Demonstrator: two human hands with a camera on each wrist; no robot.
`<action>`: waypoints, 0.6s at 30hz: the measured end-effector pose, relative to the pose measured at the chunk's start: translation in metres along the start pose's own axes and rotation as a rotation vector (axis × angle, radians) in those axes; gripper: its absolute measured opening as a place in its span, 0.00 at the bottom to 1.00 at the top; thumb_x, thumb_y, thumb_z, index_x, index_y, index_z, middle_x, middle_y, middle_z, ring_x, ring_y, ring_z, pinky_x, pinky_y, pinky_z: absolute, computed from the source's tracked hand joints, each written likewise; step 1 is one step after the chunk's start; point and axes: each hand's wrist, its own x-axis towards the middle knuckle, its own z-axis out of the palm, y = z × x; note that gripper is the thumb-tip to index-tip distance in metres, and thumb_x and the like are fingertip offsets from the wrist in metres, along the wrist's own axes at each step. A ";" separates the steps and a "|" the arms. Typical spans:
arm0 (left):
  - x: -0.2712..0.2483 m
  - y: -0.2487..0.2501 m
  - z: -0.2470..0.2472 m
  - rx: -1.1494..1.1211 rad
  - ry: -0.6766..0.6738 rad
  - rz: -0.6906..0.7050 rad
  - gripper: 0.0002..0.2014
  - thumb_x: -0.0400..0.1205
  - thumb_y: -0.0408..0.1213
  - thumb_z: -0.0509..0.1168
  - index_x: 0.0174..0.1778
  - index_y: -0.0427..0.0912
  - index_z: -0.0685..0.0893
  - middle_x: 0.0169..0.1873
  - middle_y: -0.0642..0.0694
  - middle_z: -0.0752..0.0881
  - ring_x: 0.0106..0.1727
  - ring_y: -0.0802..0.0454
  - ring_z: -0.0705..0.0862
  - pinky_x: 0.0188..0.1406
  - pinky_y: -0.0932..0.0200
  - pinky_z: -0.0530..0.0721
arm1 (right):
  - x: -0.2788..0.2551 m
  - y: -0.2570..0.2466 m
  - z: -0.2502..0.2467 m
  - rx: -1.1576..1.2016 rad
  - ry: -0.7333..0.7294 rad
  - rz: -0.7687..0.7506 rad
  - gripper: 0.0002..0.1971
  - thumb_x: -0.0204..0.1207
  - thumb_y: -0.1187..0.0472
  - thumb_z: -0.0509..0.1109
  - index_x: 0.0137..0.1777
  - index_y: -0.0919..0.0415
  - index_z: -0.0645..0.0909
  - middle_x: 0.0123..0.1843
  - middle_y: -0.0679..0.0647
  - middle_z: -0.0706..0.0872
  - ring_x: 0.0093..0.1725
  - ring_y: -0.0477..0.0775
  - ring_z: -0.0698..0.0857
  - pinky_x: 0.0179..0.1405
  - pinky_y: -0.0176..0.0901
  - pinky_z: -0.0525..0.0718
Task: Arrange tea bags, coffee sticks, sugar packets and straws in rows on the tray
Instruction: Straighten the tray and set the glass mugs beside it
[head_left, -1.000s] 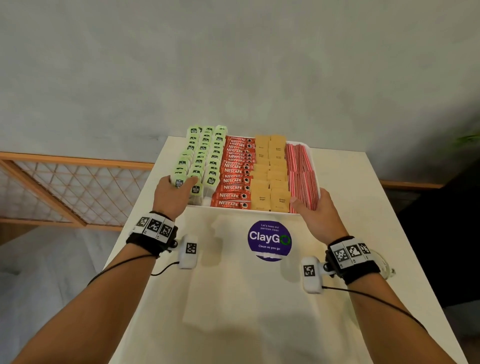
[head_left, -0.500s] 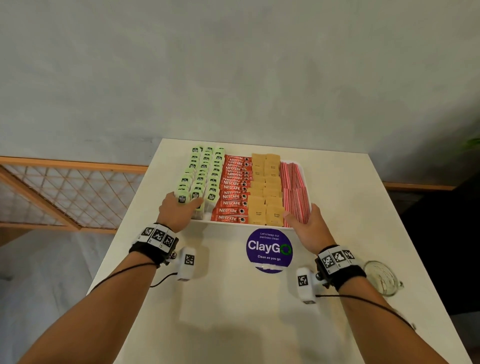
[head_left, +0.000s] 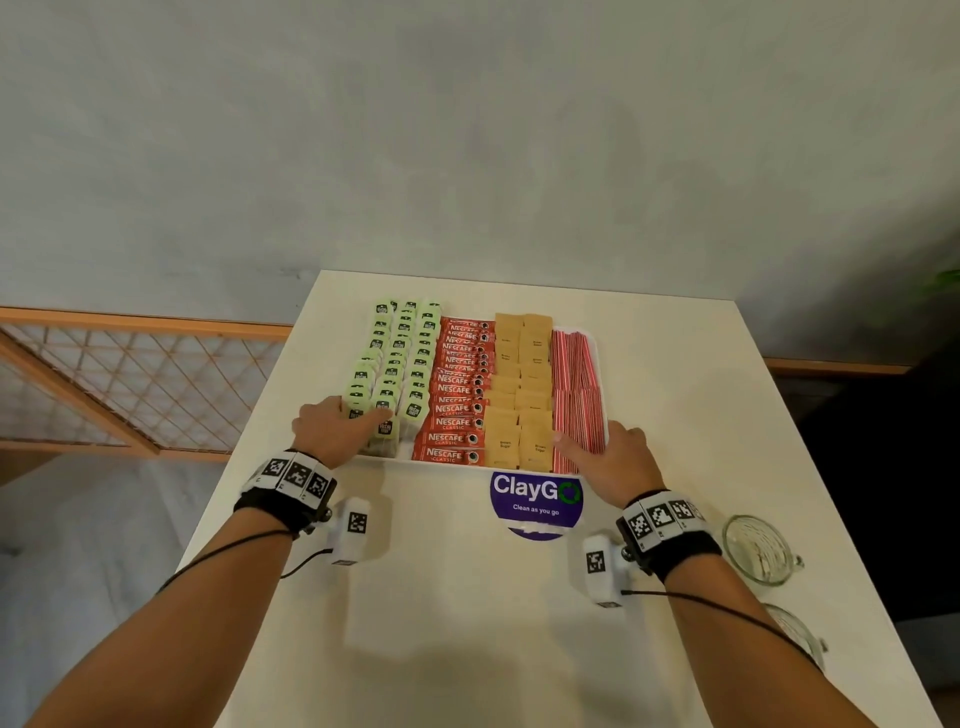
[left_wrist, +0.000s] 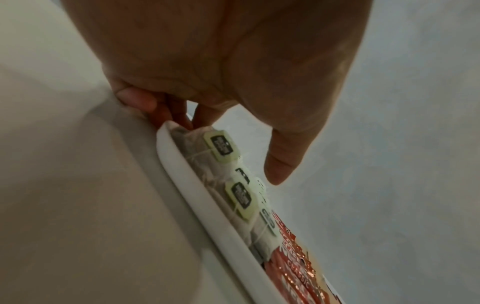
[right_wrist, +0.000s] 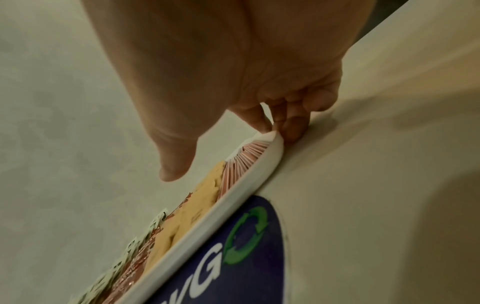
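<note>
tray (head_left: 601, 358): white, flat on table | tea bags (head_left: 400, 358), coffee sticks (head_left: 460, 395), sugar packets (head_left: 519, 384), straws (head_left: 576, 384): rows

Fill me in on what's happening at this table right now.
A person holds a white tray at its two near corners, left hand by the tea bags, right hand by the straws. The tray sits on the table, filled in rows: tea bags, coffee sticks, sugar packets, straws.
</note>
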 end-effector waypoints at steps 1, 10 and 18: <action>-0.002 -0.001 -0.003 -0.015 -0.016 0.022 0.37 0.58 0.78 0.65 0.46 0.47 0.84 0.48 0.41 0.86 0.53 0.38 0.84 0.57 0.40 0.85 | -0.001 -0.001 -0.001 -0.010 -0.007 0.009 0.56 0.51 0.10 0.60 0.68 0.52 0.76 0.59 0.56 0.77 0.54 0.57 0.85 0.54 0.51 0.86; -0.023 -0.033 -0.016 0.060 -0.140 0.272 0.30 0.60 0.66 0.78 0.51 0.53 0.86 0.47 0.56 0.91 0.49 0.55 0.89 0.53 0.51 0.89 | -0.008 0.030 0.009 -0.057 -0.076 -0.060 0.37 0.54 0.25 0.78 0.60 0.44 0.78 0.56 0.50 0.83 0.52 0.44 0.80 0.51 0.44 0.85; -0.020 -0.042 -0.006 0.049 -0.034 0.322 0.08 0.77 0.41 0.76 0.49 0.50 0.86 0.45 0.50 0.91 0.48 0.46 0.88 0.51 0.50 0.85 | -0.014 0.031 0.009 0.009 0.006 -0.093 0.23 0.73 0.44 0.80 0.63 0.53 0.80 0.56 0.55 0.85 0.59 0.55 0.82 0.58 0.57 0.88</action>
